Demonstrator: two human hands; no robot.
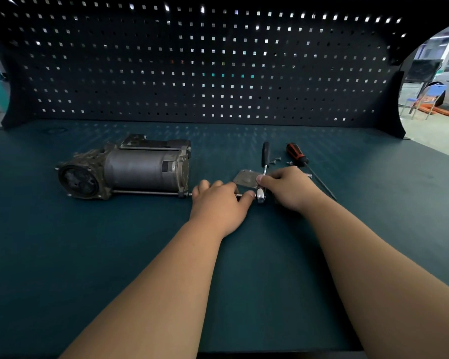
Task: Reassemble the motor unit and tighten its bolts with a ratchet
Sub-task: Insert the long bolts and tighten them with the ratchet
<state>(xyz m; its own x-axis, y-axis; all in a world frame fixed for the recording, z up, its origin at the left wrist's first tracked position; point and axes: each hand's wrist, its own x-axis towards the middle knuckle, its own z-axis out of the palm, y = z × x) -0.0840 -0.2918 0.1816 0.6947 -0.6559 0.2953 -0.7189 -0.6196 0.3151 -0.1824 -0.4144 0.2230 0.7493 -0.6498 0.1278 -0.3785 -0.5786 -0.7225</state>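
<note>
- Motor location: the grey cylindrical metal motor unit (130,169) lies on its side on the dark teal counter (88,255), to the left of both hands; neither hand touches it.
- Tool: the chrome ratchet with a black handle (265,154) sits between the hands, its handle pointing toward the black perforated pegboard (218,73) and its head nearest the person.
- Right hand (288,187): closed round the ratchet just behind the head, thumb laid on the shank.
- Left hand (218,203): pinches a short chrome stub (239,195) projecting sideways from the ratchet head; whether it is a socket or an extension cannot be told.
- Loose parts: a thin grey metal plate (245,178) lies flat behind the hands, partly covered. Small bolts (275,159) lie beside the ratchet handle. An orange-and-black-handled screwdriver (297,152) lies just to their right.
- Step in hand, as judged: tool preparation, fitting the stub to the ratchet. With the plate off the unit and the bolts loose, reassembly proper appears not yet begun.
- Next move calls for: seating the stub fully, aligning the plate on the motor unit, and starting the bolts by finger before ratcheting.
</note>
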